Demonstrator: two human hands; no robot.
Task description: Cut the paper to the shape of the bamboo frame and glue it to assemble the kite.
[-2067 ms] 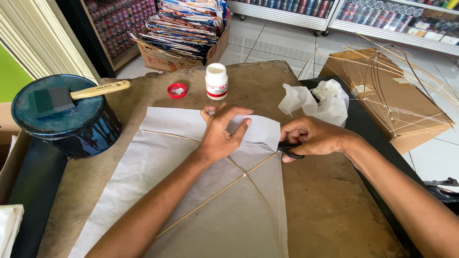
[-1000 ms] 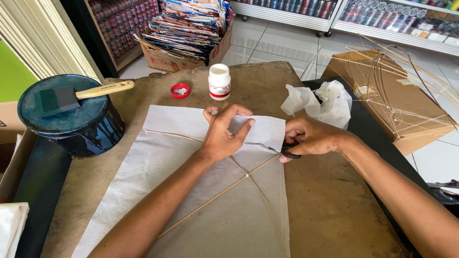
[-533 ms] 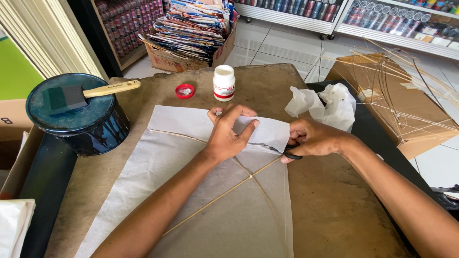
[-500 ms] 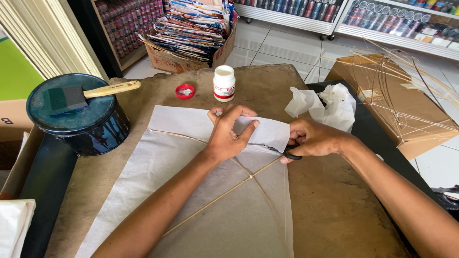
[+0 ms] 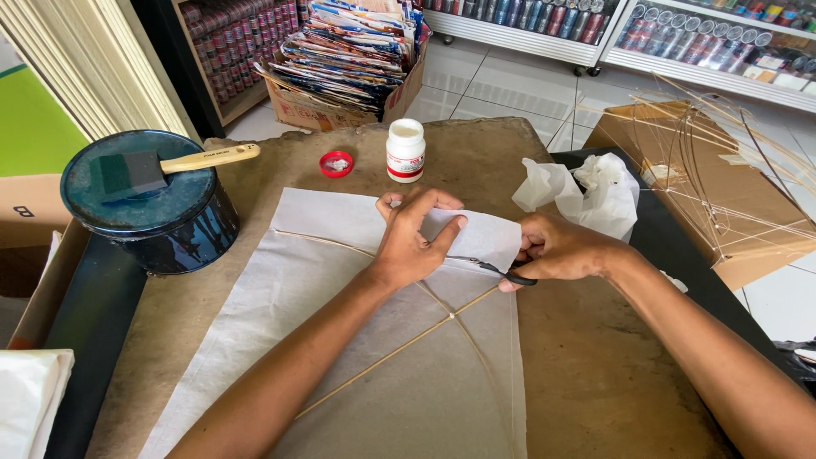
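Head cam, looking down: thin white tissue-like kite paper (image 5: 357, 340) lies flat on a rough brown table (image 5: 595, 382), with slim bamboo sticks (image 5: 399, 348) crossing on top of it. Left hand (image 5: 412, 242) is spread flat, pinning the folded paper edge near center. Right hand (image 5: 565, 251), at 3 o'clock of the left, is closed around small scissors (image 5: 501, 270), blades at the paper's edge. At 12 o'clock sits a white plastic glue bottle (image 5: 405, 150), its red cap (image 5: 337, 163) just beside it. At 9 o'clock a dark round tin (image 5: 153, 212) has a foam brush (image 5: 161, 167) on its lid. Crumpled white paper (image 5: 586, 191) sits at 2 o'clock.
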